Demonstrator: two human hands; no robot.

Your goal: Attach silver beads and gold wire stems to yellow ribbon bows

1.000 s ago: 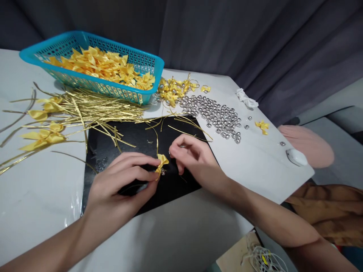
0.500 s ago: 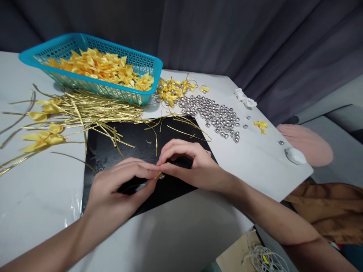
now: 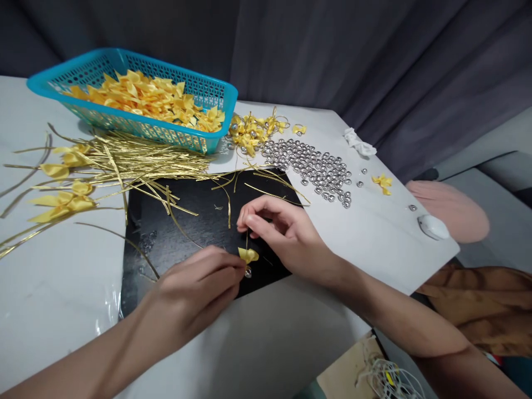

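Observation:
Over the black board (image 3: 166, 244), my left hand (image 3: 203, 282) is closed in a pinch on a small yellow ribbon bow (image 3: 248, 255). A shiny silver bead (image 3: 248, 272) shows just below the bow, by my left fingertips. My right hand (image 3: 282, 227) is above and to the right, its thumb and index finger pinching a thin gold cord (image 3: 246, 239) that runs up from the bow. How the cord joins the bow is too small to make out.
A blue basket (image 3: 230, 105) of yellow ribbon pieces (image 3: 145, 97) stands at the back left. Gold cords (image 3: 137, 158) lie before it. Silver beads (image 3: 316, 169) spread right of finished-looking bows (image 3: 251, 130). A white computer mouse (image 3: 433, 227) sits at the table's right edge.
My hands, which were together around the bow, have come apart. The left has lowered slightly with the bow, and the right has risen, drawing the gold cord upward into view.

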